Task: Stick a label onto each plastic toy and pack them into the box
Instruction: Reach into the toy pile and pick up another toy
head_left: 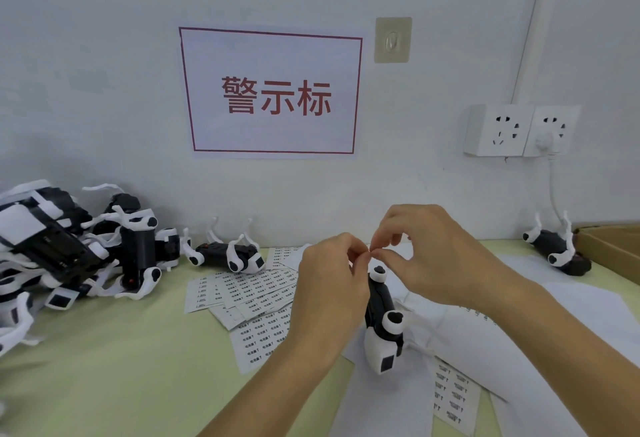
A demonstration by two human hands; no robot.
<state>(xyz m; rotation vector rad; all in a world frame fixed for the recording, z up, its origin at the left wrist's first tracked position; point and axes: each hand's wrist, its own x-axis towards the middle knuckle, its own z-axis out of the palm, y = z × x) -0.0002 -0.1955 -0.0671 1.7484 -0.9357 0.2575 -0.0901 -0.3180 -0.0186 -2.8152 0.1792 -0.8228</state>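
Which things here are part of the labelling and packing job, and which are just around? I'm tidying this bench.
Job:
left hand and right hand, fingertips meeting
toy in front
toy pile
toy by the box
label sheets
box

Not the job:
wall sign
sockets
wall hook

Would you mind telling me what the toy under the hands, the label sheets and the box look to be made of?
Toy: hard moulded plastic, black and white, slightly glossy by its highlights. Label sheets: thin matte white paper, likely sticker stock, printed in rows and lying flat. Box: brown cardboard, judging by its dull tan colour.
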